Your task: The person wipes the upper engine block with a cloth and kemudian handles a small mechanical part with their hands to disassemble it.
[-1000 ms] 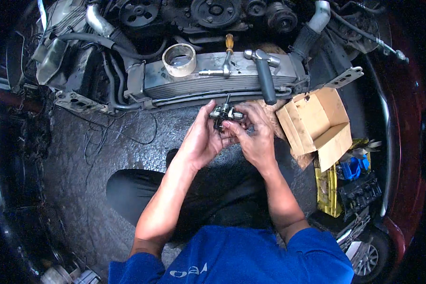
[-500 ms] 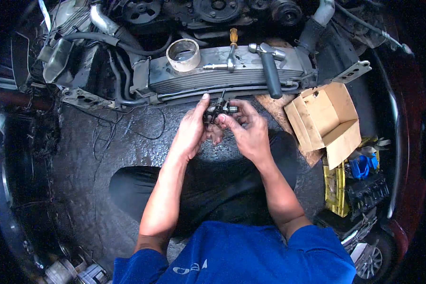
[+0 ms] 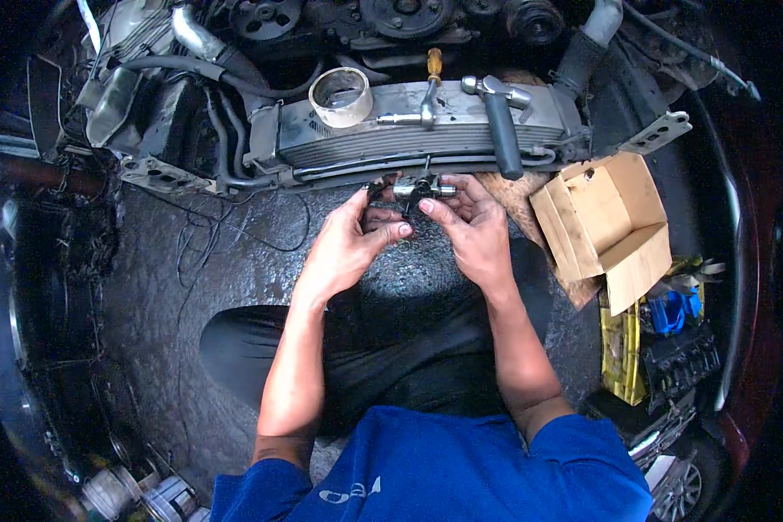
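Observation:
In front of the cooler, a small black-and-silver mechanical part (image 3: 418,188) is held up between both hands. It has a shiny cylindrical body and a thin stem pointing away from me. My right hand (image 3: 478,230) pinches its right end, thumb on the near side and fingers behind. Curled at the left end is my left hand (image 3: 344,244), its thumb below the part and its fingers partly hidden. A dark piece shows at the left fingertips; whether it is joined to the part I cannot tell.
On the finned cooler (image 3: 322,148) lie a white ring (image 3: 341,97), a ratchet (image 3: 428,109), an amber-handled screwdriver (image 3: 435,63) and a dark-handled tool (image 3: 502,135). An open cardboard box (image 3: 574,222) stands right, above a yellow crate (image 3: 619,357). Cables (image 3: 204,235) trail leftward.
The part has turned so its silver cylinder lies more sideways. My left hand has shifted left and its thumb has dropped from the top to below the part.

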### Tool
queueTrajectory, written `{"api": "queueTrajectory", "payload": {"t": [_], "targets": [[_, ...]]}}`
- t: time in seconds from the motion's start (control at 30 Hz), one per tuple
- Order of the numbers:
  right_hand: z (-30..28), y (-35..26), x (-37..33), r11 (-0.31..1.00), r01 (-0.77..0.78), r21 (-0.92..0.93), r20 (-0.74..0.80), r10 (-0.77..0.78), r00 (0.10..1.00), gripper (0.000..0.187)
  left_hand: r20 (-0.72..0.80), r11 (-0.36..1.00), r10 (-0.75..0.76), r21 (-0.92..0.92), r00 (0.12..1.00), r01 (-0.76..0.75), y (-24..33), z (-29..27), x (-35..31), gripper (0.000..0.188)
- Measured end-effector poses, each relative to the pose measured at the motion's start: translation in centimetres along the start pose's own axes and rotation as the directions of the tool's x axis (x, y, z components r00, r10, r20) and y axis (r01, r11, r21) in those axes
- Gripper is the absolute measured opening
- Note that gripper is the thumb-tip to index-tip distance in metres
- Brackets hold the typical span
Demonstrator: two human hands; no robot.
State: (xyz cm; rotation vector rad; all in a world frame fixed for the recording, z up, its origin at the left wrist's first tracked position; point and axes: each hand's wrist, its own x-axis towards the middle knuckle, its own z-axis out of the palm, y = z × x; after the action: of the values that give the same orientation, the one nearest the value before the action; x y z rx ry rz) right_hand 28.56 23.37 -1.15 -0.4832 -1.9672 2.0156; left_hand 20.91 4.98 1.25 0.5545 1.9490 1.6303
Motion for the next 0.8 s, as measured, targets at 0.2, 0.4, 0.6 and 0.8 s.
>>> {"api": "queueTrajectory", "payload": {"t": [0.2,0.4,0.6,0.8], "targets": [[0.4,0.5,-0.6,0.998,0.051,-0.039,-0.011,-0.051,0.999,0.044,-0.142,0.985,0.073,0.165,0.987,-0.049,-0.9,0.7,0.7,0.038],[1.6,1.1,-1.6,0.912,0.24,-0.334,-0.136,-0.299,0.945,0.035,-0.09,0.957,-0.006,-0.29,0.996,-0.021,-1.3,2.5,0.4,0.038],[3.3,2.0,-2.3,0.767,0.369,-0.525,-0.104,-0.488,0.866,0.03,-0.162,0.868,-0.136,-0.496,0.977,0.039,-2.1,3.8,0.3,0.052],[3.5,1.8,-2.5,0.704,0.443,-0.555,-0.033,-0.551,0.834,0.032,-0.07,0.62,-0.185,-0.782,0.98,0.062,-2.4,3.6,0.1,0.037]]}}
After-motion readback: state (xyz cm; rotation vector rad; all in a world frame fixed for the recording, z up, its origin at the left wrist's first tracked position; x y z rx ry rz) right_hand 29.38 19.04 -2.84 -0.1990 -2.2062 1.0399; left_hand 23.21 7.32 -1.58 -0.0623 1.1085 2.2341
